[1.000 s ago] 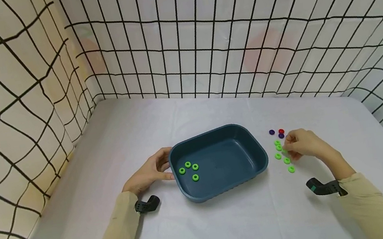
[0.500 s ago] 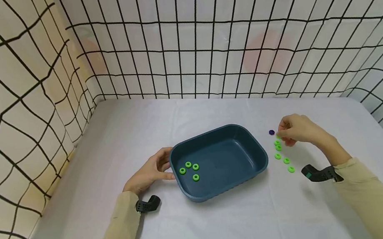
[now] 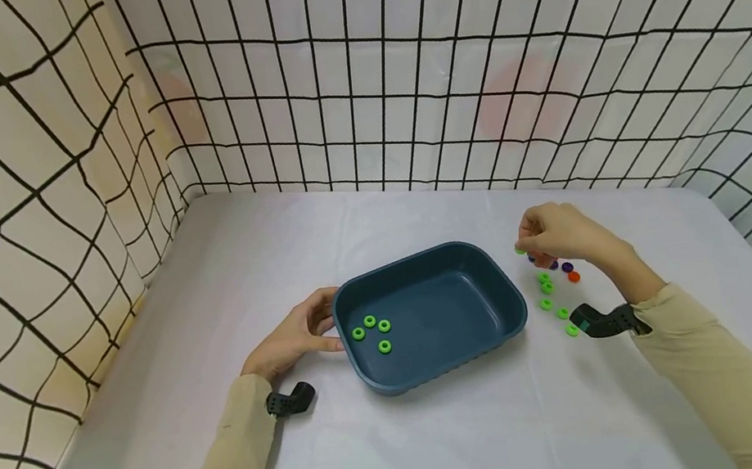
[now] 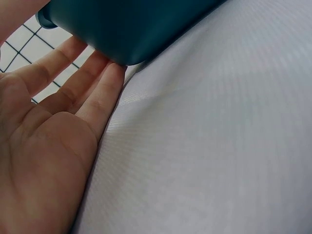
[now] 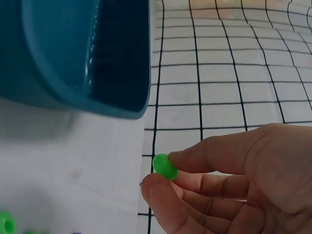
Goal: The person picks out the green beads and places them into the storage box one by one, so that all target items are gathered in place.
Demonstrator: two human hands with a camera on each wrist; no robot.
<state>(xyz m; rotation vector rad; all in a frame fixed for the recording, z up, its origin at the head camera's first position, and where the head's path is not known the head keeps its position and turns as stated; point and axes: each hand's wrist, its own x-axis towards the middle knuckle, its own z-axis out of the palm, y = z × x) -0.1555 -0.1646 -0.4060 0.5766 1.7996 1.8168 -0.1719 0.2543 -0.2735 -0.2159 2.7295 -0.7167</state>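
Between the thumb and fingertips of my right hand (image 3: 566,232), a small green ring bead (image 5: 165,166) is pinched, raised beyond the right end of a dark blue plastic bin (image 3: 444,310). The fingertips of my left hand (image 3: 292,340) rest against the bin's left outer wall, its fingers fairly straight in the left wrist view. Several green ring beads (image 3: 385,347) lie at the left inside the bin. On the cloth under and below my right hand are more green beads (image 3: 546,304), purple beads (image 3: 567,267) and an orange-red bead (image 3: 574,277); the hand partly hides this group.
A white cloth (image 3: 447,438) covers the table. Black netting (image 3: 352,89) over pale sheeting rises along the back and both sides. Black bands with small cameras (image 3: 290,399) sit on the wrists.
My right hand has moved away from me and leftward over the beads, carrying a green bead, uncovering the orange-red bead and a purple one. My left hand and the bin stay put.
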